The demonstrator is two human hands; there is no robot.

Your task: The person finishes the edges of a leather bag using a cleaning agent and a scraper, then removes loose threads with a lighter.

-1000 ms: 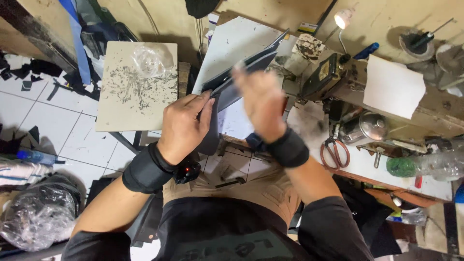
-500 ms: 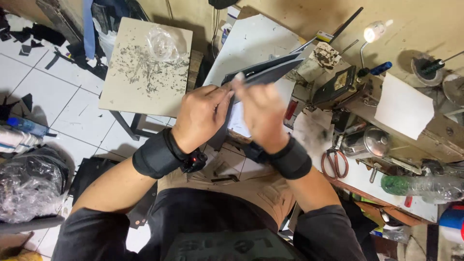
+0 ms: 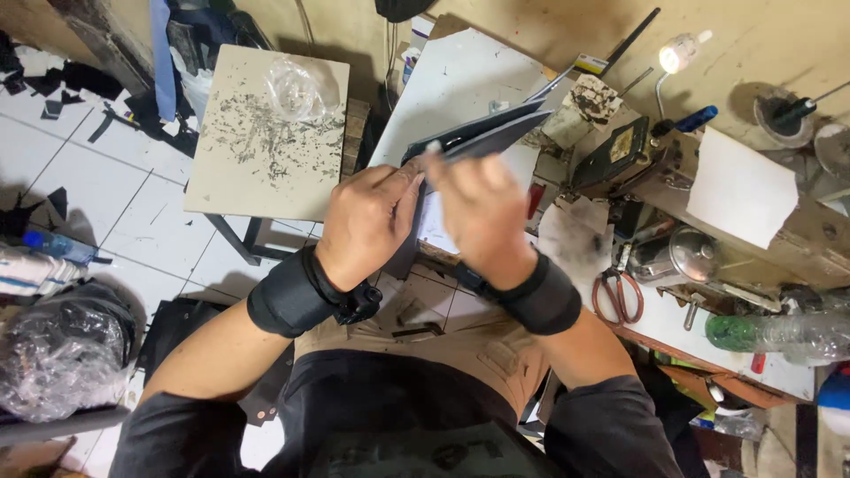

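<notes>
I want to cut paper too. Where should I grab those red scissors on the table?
Grab the red scissors by their two red loop handles, coming from the near table edge. The loops point toward the person and the blades point away toward the metal lid, so your fingers stay clear of the sharp end.

Floor to my left: white tiles, strewn with black scraps. Small beige table, top speckled with dark flecks, 1 crumpled clear plastic bag on it. Wall ahead of me: bare, yellowish, stained. Workbench to my right: cluttered, with 1 lit gooseneck lamp, 1 pair of red-handled scissors, 1 green-tinted plastic bottle. Bagged bundle in clear plastic at lower left.
</notes>
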